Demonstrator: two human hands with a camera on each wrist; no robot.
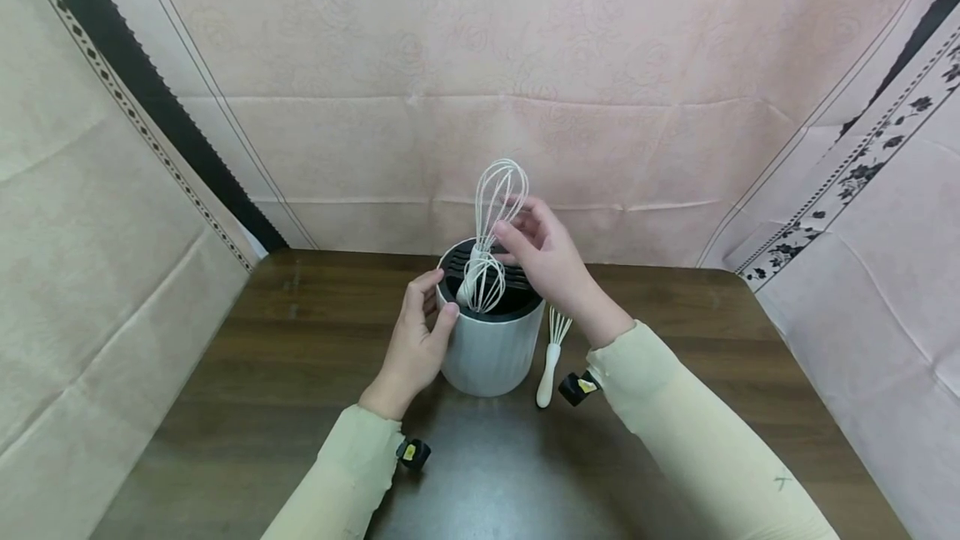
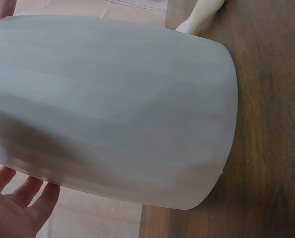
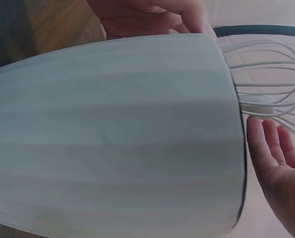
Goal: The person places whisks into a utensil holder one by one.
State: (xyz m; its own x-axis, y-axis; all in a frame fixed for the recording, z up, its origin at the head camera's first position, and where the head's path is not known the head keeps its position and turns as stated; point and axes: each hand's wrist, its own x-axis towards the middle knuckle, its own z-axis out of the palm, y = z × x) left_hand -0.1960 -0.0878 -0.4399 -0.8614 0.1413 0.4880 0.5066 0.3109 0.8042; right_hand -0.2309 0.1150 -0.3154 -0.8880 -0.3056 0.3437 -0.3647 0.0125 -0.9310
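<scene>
A white ribbed holder (image 1: 491, 352) with a black slotted top stands on the dark wooden table (image 1: 300, 357), near its middle. The left hand (image 1: 416, 340) grips the holder's left side at the rim, thumb and fingers curled round it. Two whisks stand in the holder — a tall whisk (image 1: 501, 194) rising well above the rim, and a shorter whisk (image 1: 482, 283) leaning inside the opening. The right hand (image 1: 547, 257) pinches the tall one's wires with its fingertips. A small whisk (image 1: 551, 357) lies on the table just right of the holder — handle toward the person. Pink patterned cloth (image 1: 480, 65) hangs behind.
</scene>
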